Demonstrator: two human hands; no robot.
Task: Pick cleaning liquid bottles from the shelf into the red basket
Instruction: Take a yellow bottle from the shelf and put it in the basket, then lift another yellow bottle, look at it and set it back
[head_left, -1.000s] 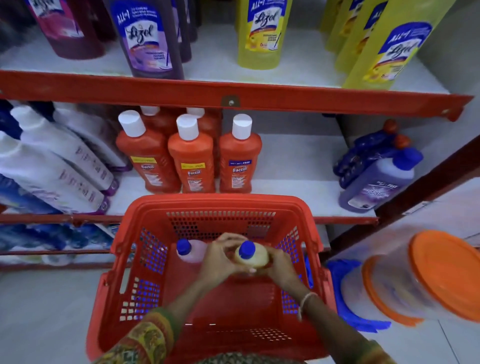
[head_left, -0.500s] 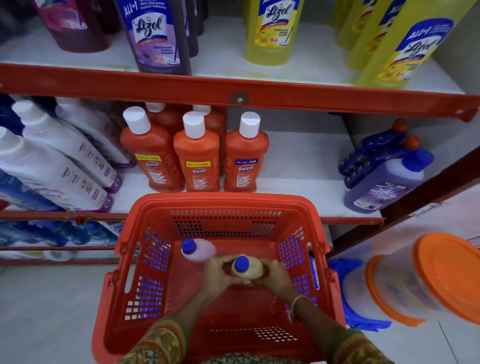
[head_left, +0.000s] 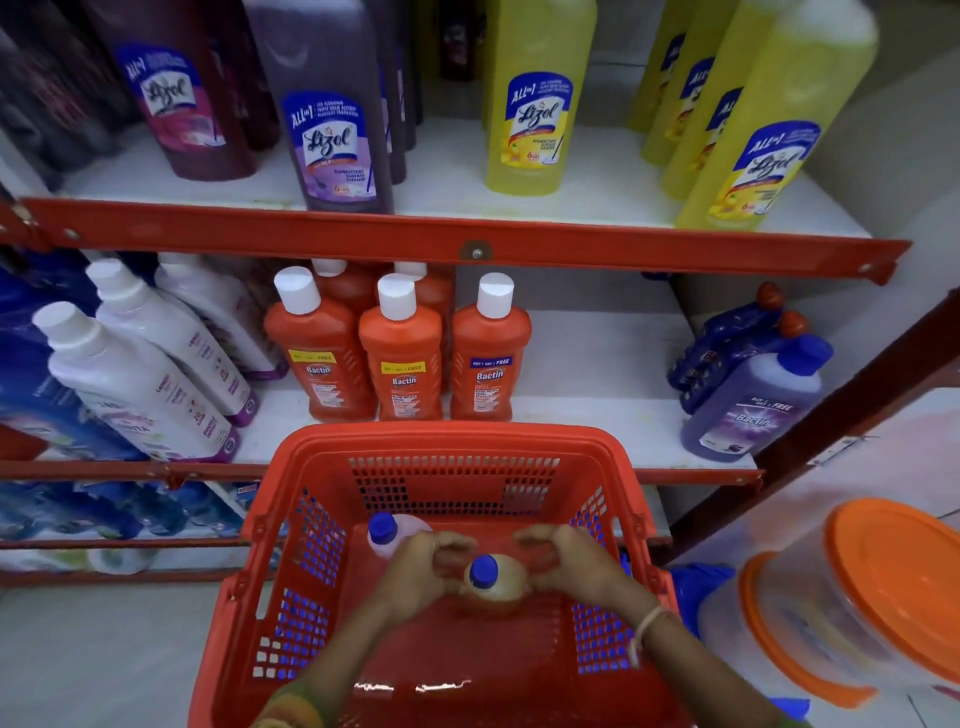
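Observation:
The red basket (head_left: 447, 441) stands in front of the shelf, below me. Inside it a pale yellow bottle with a blue cap (head_left: 493, 590) stands upright between my hands. My left hand (head_left: 418, 574) cups its left side and my right hand (head_left: 574, 569) its right side, fingers curled, fingertips parted above the cap. A pink bottle with a blue cap (head_left: 387, 535) stands just behind my left hand in the basket. On the middle shelf, directly behind the basket, stand several orange Bactin bottles (head_left: 402, 364) with white caps.
White bottles (head_left: 140, 384) lean at the left of the middle shelf, and a purple Bactin bottle (head_left: 753, 405) leans at its right. Purple (head_left: 332, 130) and yellow Lizol bottles (head_left: 535, 104) fill the top shelf. Clear tubs with orange lids (head_left: 893, 587) sit at lower right.
My hands and the yellow bottle have sunk lower into the basket. My fingertips, closed over the bottle before, have drawn apart above its cap.

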